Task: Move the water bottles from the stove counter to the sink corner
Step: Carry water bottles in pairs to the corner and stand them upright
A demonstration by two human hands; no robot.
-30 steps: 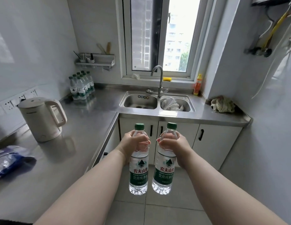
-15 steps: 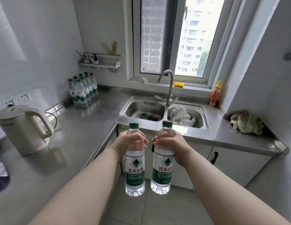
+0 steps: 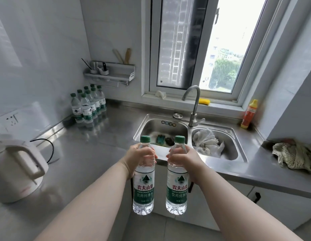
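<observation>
Hands both loaded: left hand (image 3: pixel 137 158) wrapped around the upper shoulder of a clear plastic water bottle with a green cap and green-white label (image 3: pixel 143 178), fingers (image 3: pixel 150 152) curled shut on it; right hand (image 3: pixel 187 158) gripping a second identical clear green-capped bottle (image 3: pixel 177 178) the same way, fingers (image 3: pixel 173 153) clamped round the neck area. Both bottles upright, side by side, close but not touching, caps above the fingers, labels and bases hanging below them in mid-air over the floor, in front of the stainless steel counter edge (image 3: pixel 102 153). Beyond the fingertips: double-bowl stainless sink (image 3: pixel 151 126); its left bowl holds a teal scrubber, its right bowl a crumpled white cloth (image 3: pixel 206 141). Curved steel tap (image 3: pixel 193 105) stands behind the divider. Far left of the left fingers, in the back counter corner against the wall, a cluster of matching green-capped water bottles (image 3: pixel 88 105) stands upright, packed together. Nearer on that side, a cream electric kettle (image 3: pixel 17 167) on the counter. Right of the right fingers: a crumpled greenish rag (image 3: pixel 293 155) on the counter, and an orange bottle with a yellow cap (image 3: pixel 249 113) at the back by the window sill.
</observation>
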